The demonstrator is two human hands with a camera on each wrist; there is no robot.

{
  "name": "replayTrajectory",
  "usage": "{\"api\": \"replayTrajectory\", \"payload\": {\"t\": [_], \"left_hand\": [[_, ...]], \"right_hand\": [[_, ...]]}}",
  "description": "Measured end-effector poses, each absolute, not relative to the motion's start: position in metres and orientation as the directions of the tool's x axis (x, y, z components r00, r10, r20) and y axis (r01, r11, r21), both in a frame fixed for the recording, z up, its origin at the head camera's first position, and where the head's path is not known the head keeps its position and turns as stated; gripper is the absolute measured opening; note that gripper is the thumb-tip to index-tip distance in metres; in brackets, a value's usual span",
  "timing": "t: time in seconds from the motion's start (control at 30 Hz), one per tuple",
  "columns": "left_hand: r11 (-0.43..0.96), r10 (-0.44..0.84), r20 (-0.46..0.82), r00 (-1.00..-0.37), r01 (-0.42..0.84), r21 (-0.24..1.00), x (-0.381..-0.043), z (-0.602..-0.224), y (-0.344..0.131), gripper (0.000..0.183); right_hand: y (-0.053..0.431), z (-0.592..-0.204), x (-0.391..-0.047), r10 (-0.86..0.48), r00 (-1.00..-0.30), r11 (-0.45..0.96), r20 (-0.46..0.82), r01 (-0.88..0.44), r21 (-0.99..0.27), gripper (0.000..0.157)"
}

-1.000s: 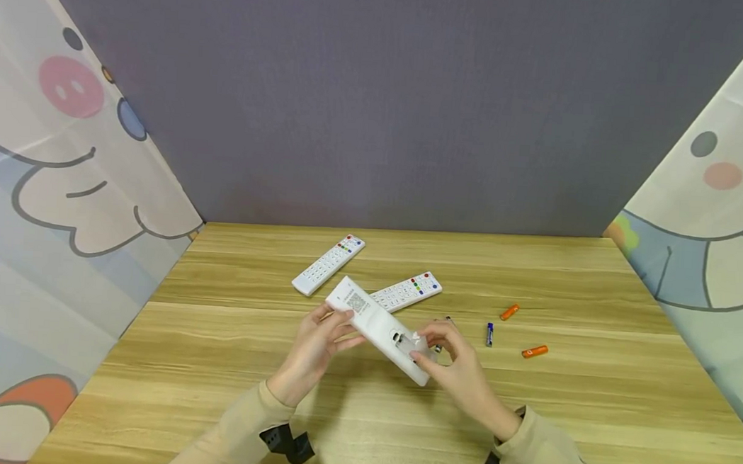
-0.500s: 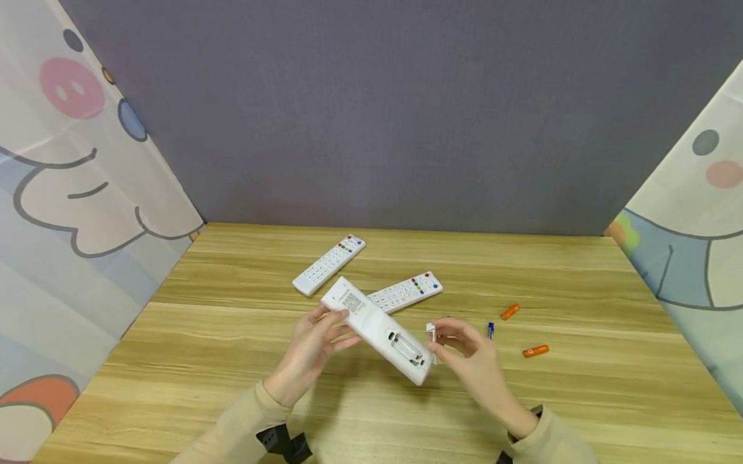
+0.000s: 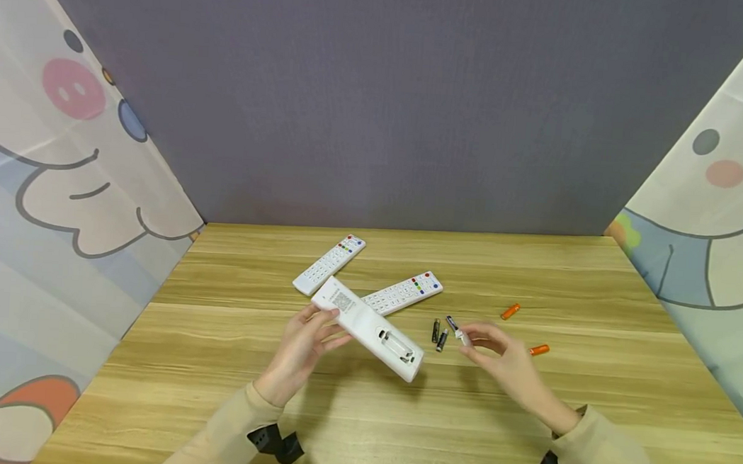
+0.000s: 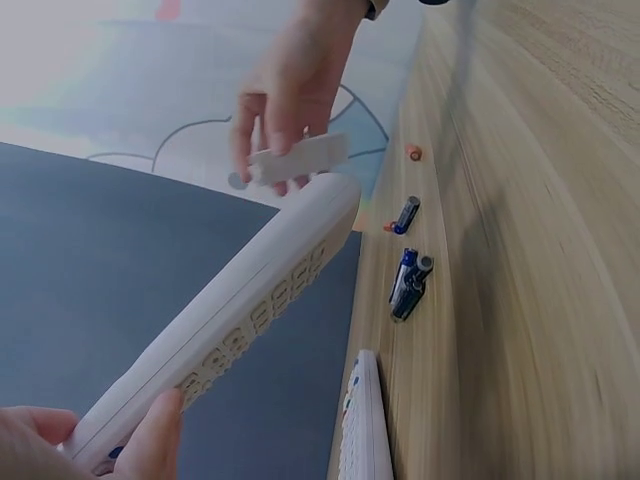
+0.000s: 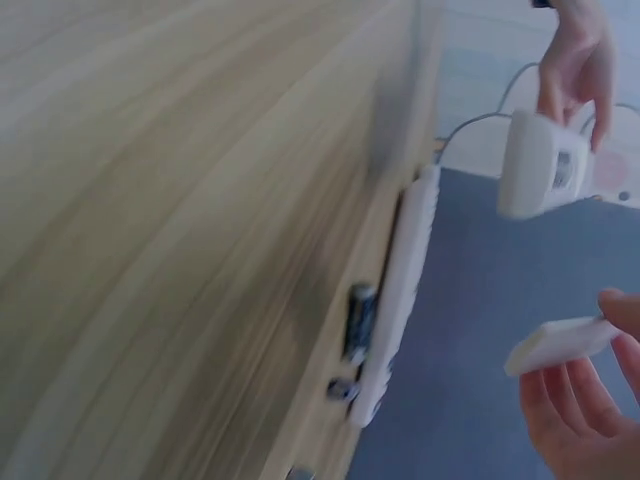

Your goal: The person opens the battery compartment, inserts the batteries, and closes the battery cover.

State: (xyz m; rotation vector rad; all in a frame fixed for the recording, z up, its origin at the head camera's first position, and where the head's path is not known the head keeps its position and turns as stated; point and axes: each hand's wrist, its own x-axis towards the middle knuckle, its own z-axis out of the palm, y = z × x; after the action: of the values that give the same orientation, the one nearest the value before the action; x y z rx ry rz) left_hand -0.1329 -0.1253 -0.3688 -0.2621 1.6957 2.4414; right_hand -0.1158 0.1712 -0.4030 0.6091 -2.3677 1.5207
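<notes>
My left hand (image 3: 300, 352) grips a white remote control (image 3: 362, 322) by one end, holding it tilted over the table with its back up. At the far end, the battery compartment (image 3: 396, 346) is uncovered and no battery shows in it. To the right, my right hand (image 3: 507, 361) pinches a small white battery cover (image 4: 310, 157) between thumb and fingers, apart from the remote. Just left of those fingers, on the table, lie two dark batteries, one (image 3: 436, 330) beside the other (image 3: 442, 340), and a blue battery (image 3: 452, 323) partly overlapped by the cover in the head view.
Two more white remotes lie keys up behind the held one, one at the left (image 3: 329, 265) and one nearer (image 3: 404, 293). Orange batteries lie to the right, one farther back (image 3: 510, 311) and one (image 3: 539, 349) partly behind my right hand. A grey panel (image 3: 379, 105) rises behind the wooden table (image 3: 210, 357).
The battery cover has come off the remote and moved right with my right hand, exposing the compartment. My left hand has shifted the remote slightly left.
</notes>
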Motion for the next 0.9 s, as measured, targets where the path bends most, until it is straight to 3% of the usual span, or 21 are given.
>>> {"api": "replayTrajectory", "payload": {"t": [0.43,0.67,0.9], "left_hand": [[-0.335,0.001,-0.252,-0.968,-0.238,0.912,-0.133,-0.368,-0.135,0.040],[-0.323,-0.005,-0.254,-0.967,-0.238,0.916,-0.132,-0.369,-0.140,0.043],[-0.306,-0.025,-0.261,-0.965,-0.241,0.921,-0.132,-0.370,-0.143,0.043]], "right_hand": [[0.203,-0.415,-0.119,-0.337,-0.871,0.578,0.358,-0.491,-0.652,0.027],[0.214,-0.418,-0.121,-0.382,-0.895,0.642,0.229,-0.436,-0.631,0.026],[0.222,-0.423,-0.123,-0.484,-0.842,0.668,0.239,-0.532,-0.520,0.030]]}}
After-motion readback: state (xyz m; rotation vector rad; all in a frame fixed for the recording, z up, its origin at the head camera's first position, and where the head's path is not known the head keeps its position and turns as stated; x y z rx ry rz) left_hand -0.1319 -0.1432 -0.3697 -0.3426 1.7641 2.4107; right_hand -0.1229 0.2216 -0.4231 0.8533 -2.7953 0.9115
